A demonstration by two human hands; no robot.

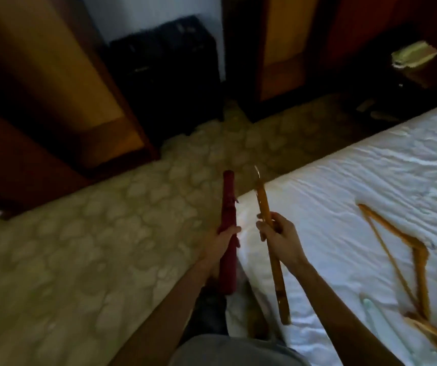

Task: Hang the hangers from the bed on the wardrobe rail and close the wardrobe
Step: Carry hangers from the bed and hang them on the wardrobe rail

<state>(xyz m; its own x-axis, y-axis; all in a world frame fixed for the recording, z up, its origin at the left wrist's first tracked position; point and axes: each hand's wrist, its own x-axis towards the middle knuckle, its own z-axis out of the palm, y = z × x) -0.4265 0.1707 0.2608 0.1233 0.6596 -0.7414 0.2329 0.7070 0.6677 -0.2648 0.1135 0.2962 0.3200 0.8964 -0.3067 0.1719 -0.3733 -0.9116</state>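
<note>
Here the left hand (226,235) grips a red hanger (228,207), fingers curled round it, over the patterned floor (80,247). At its 3 o'clock the right hand (278,235) holds a wooden hanger (275,268) above the bed (344,180) edge. More wooden hangers (407,260) lie on the sheet at 3 o'clock; the open wardrobe (53,88) stands at 10 o'clock.

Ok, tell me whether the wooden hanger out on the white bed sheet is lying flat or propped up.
Lying flat: the tan wooden triangular hanger rests on the white bed sheet, untouched by either hand.
</note>
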